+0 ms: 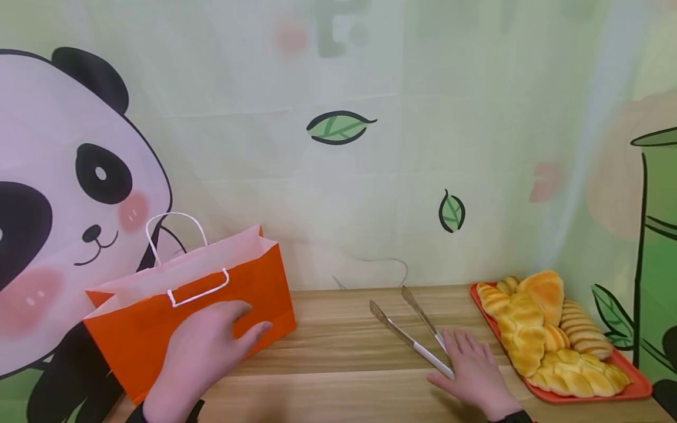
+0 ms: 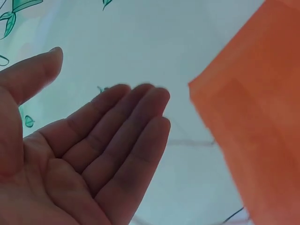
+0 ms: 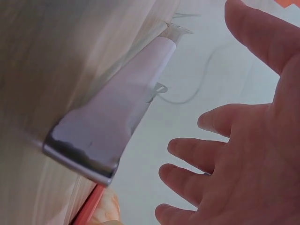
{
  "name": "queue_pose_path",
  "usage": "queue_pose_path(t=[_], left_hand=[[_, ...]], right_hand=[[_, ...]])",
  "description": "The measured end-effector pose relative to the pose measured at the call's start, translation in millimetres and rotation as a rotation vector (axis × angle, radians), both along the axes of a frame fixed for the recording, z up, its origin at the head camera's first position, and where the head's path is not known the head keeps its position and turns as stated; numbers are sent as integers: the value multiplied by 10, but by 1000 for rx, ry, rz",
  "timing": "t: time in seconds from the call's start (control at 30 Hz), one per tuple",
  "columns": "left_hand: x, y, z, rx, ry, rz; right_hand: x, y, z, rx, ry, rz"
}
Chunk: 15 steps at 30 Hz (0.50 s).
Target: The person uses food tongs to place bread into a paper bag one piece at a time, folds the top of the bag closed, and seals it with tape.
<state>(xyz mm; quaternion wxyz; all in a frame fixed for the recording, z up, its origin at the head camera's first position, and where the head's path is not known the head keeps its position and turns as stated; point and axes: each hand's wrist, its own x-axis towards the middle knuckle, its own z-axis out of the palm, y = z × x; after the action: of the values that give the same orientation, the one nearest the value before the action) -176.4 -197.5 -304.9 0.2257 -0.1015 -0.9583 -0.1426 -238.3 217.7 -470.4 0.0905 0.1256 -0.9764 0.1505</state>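
Note:
An orange paper bag with white rope handles stands at the left, its top open. My left hand is in front of the bag with the thumb apart from the fingers; in the left wrist view its palm holds nothing. A pair of metal tongs with white grips lies on the table, its two arms spread toward the wall. Over the grip end hovers my right hand, fingers spread. In the right wrist view a gap shows between the fingers and the tongs.
A red tray at the right holds several breads, some braided, some ridged. The wooden table ends at a backdrop printed with a panda and leaves, close behind the bag and tray.

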Motion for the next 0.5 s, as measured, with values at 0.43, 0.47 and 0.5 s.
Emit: queue_pose_path(t=[0.43,0.47,0.5], left_hand=[[251,-292,335,-12,93,66],[261,-312,349,-7,124,65],[272,-331,362,-3,158,64]], right_hand=[[3,-13,22,11,-3,4],[4,-15,27,11,-4,4],[4,-18,32,13,-4,6]])
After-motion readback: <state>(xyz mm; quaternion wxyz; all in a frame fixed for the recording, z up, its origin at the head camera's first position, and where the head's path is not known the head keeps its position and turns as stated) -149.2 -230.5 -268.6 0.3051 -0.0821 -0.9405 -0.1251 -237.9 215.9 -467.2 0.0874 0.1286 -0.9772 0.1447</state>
